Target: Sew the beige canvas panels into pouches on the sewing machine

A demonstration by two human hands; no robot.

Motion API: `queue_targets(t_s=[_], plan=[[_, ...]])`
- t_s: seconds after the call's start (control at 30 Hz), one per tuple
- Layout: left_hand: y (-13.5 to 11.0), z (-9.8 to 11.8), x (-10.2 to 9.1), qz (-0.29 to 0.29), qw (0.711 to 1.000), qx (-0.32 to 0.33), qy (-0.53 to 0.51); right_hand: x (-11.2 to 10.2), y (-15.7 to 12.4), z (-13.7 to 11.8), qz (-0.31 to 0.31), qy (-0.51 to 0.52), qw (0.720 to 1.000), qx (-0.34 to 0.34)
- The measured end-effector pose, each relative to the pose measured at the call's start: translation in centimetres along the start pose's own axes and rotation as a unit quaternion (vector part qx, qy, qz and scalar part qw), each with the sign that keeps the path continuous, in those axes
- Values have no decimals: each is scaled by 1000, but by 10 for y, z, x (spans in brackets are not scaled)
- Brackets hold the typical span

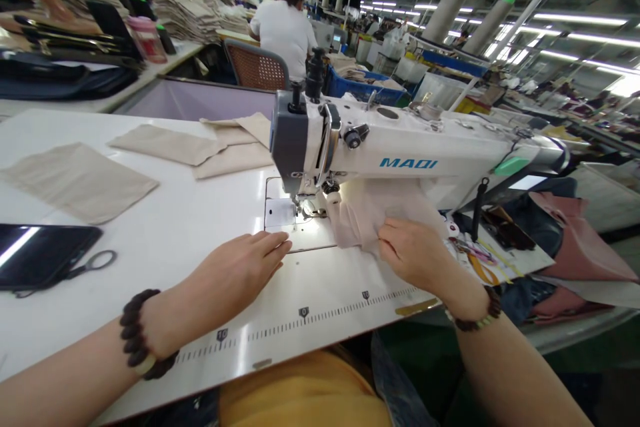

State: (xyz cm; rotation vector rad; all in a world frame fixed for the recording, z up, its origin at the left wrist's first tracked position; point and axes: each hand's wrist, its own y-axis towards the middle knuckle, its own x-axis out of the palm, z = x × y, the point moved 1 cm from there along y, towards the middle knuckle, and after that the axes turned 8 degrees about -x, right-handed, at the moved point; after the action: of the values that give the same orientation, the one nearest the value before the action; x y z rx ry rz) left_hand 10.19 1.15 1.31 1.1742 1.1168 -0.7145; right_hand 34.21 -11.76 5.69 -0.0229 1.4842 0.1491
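Pinching grip: your right hand (415, 257) holds the beige fabric piece (370, 213), bunched just right of the needle, centre frame.
Your left hand (235, 273) lies flat, empty, on the surface (175, 227); the fabric isn't under the presser foot (303, 203) yet.

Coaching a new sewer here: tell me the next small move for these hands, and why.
Probably slide the beige fabric leftward under the presser foot. The right hand pinches its bunched edge just right of the foot, beneath the sewing machine arm. The left hand lies flat and empty on the table in front of the foot, well placed to smooth the cloth.
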Motion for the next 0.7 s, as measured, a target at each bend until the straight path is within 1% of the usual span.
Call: queue_targets(t_s=[0.07, 0.1, 0.13, 0.2, 0.23, 0.3, 0.4, 0.47, 0.53, 0.63, 0.7], plan=[[0, 1, 0, 3, 1000, 10, 9, -9, 1, 9, -7, 80, 997, -7], [0, 1, 0, 4, 1000, 14, 12, -13, 2, 14, -15, 136, 991, -11], [1, 2, -1, 6, 1000, 17, 14, -17, 3, 20, -26, 197, 980, -12], [2, 3, -2, 7, 1000, 22, 15, -22, 4, 31, -54, 310, 949, -7], [3, 4, -2, 7, 1000, 25, 14, -22, 5, 36, -60, 342, 938, 7], [4, 6, -3, 3, 999, 30, 12, -21, 6, 43, -70, 357, 931, 36], [6, 8, -3, -13, 999, 32, 6, -16, 8, 44, -118, 362, 924, 36], [6, 10, -4, -21, 999, 31, 6, -15, 8, 43, -126, 374, 918, 38], [7, 12, -4, -27, 999, 33, 0, -18, 5, 43, -100, 389, 914, 49], [7, 14, -4, -36, 998, 43, -25, -28, -4, 44, -26, 393, 915, 93], [6, 16, -5, -26, 997, 55, -44, -38, -12, 41, 16, 390, 913, 117]])
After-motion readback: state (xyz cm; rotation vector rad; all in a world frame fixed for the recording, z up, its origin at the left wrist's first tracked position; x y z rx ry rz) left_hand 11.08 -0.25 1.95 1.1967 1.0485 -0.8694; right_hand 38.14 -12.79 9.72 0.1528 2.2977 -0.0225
